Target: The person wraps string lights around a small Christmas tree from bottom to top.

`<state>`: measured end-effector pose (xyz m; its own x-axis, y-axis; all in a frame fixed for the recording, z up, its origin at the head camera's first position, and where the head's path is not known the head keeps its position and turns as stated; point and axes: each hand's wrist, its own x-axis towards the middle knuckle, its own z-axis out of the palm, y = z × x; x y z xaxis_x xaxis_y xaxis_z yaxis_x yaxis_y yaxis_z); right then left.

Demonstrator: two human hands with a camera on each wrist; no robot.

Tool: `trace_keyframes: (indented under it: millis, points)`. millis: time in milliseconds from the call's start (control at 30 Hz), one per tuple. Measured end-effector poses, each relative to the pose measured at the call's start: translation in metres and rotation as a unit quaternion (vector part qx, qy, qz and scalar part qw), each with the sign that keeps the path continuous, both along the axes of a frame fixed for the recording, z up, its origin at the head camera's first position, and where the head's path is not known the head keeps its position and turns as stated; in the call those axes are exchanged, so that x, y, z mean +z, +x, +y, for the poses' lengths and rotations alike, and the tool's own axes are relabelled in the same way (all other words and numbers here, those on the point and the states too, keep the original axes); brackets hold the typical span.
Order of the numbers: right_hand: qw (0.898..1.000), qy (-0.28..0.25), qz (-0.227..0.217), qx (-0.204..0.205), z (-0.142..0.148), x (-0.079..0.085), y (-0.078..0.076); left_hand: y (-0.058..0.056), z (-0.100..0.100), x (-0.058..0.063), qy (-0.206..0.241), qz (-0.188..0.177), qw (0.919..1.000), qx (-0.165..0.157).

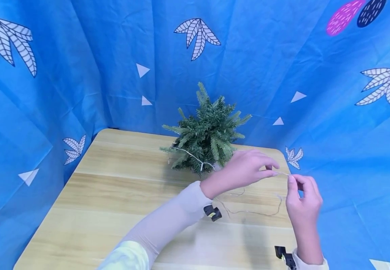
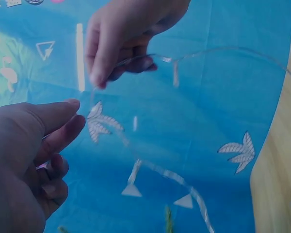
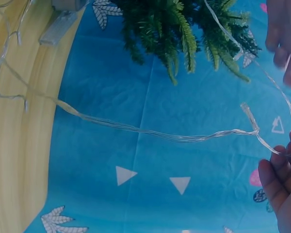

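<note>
A thin, clear string of fairy lights (image 1: 255, 212) trails from the small artificial fir tree (image 1: 211, 131) over the table to my right hand. My right hand (image 1: 304, 198) pinches the wire between thumb and fingers, right of the tree. From this grip, one length (image 3: 150, 133) runs back to the table and another (image 3: 276, 85) up to the branches. My left hand (image 1: 249, 167) is held in front of the tree's right side. In the left wrist view its thumb and index fingertips (image 2: 75, 104) are slightly apart, close beside the wire, with nothing visible between them.
The wooden table (image 1: 90, 210) has a rounded far edge just behind the tree. A blue patterned cloth (image 1: 124, 56) hangs around the back and sides. In the right wrist view, a clear box-like piece (image 3: 58, 28) lies near the table edge beside loose wire.
</note>
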<state>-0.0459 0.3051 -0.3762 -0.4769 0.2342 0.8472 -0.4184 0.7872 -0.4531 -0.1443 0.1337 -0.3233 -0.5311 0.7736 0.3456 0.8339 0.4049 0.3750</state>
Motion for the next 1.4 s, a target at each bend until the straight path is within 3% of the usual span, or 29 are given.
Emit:
trace_keyframes:
  millis: [233,433,633,833,1033,1233,1400]
  points:
    - [1.0,0.005,0.026,0.005,-0.007,0.005,-0.003,-0.001,0.017,0.006,-0.034,-0.014,0.9991,-0.019]
    - [1.0,-0.006,0.009,-0.005,-0.006,0.0,-0.005,-0.008,0.021,0.006,-0.006,0.011,0.9995,-0.028]
    - [0.997,-0.059,-0.053,-0.016,-0.008,0.001,-0.001,-0.016,0.024,0.013,-0.009,0.042,0.9988,0.023]
    - [0.988,-0.107,-0.111,-0.025,-0.012,0.005,0.003,-0.024,0.031,0.026,-0.021,0.01,0.9983,0.054]
    - [0.975,-0.158,-0.151,-0.036,-0.014,0.007,0.004,-0.034,0.039,0.03,-0.019,-0.015,0.9974,0.067]
    - [0.96,-0.216,-0.179,-0.01,-0.016,0.007,0.004,-0.049,0.042,0.033,0.008,-0.065,0.9938,0.09]
    - [0.953,-0.236,-0.187,0.009,-0.018,0.005,0.004,-0.061,0.045,0.037,0.033,-0.102,0.988,0.111]
